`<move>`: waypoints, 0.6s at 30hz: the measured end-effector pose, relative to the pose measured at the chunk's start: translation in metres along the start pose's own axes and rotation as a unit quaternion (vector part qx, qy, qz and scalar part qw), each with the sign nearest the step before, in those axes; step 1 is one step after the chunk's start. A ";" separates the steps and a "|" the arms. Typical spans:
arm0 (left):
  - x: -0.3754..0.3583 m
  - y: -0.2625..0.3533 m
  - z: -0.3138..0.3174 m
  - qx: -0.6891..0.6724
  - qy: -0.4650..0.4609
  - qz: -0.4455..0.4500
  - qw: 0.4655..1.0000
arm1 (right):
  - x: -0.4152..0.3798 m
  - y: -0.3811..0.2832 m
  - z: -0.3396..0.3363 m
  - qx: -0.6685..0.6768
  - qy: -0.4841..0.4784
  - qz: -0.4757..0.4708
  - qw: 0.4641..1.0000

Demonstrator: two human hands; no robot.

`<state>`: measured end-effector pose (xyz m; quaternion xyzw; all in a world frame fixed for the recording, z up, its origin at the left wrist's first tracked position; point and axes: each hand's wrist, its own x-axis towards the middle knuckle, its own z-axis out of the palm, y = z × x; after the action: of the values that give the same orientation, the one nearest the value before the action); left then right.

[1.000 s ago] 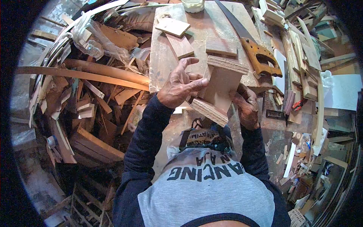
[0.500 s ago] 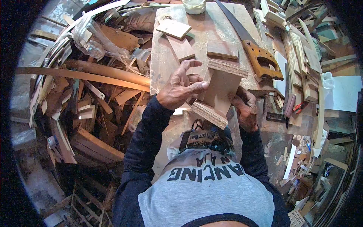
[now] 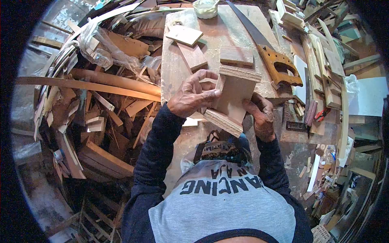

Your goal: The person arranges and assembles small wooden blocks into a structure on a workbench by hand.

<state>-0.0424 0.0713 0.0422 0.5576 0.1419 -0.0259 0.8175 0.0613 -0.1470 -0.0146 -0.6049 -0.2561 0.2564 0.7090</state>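
While both hands (image 3: 227,103) hold rough-edged, H-shaped ply pc (image 3: 234,95), w/ sawdusty board (image 3: 231,30)

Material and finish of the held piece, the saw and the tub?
Held piece: likely plywood, unpainted; its edges look rough and layered. Saw: handle looks like wood, probably varnished, given its orange-brown sheen; blade seems to be steel, dark and dull grey. Tub: pale and slightly see-through, so perhaps plastic; finish unclear.
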 end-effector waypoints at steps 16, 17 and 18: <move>0.002 0.014 -0.017 0.078 0.042 -0.014 0.996 | -0.002 0.011 0.021 -0.051 0.034 0.052 0.997; 0.003 0.016 -0.016 0.080 0.045 -0.011 0.996 | -0.004 0.013 0.022 -0.019 0.031 0.039 0.999; 0.003 0.018 -0.016 0.083 0.048 -0.008 0.995 | -0.004 0.013 0.025 0.014 0.027 0.025 0.999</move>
<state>-0.0390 0.0929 0.0527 0.6231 0.1828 -0.0173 0.7602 0.0406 -0.1299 -0.0241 -0.6082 -0.2178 0.2613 0.7172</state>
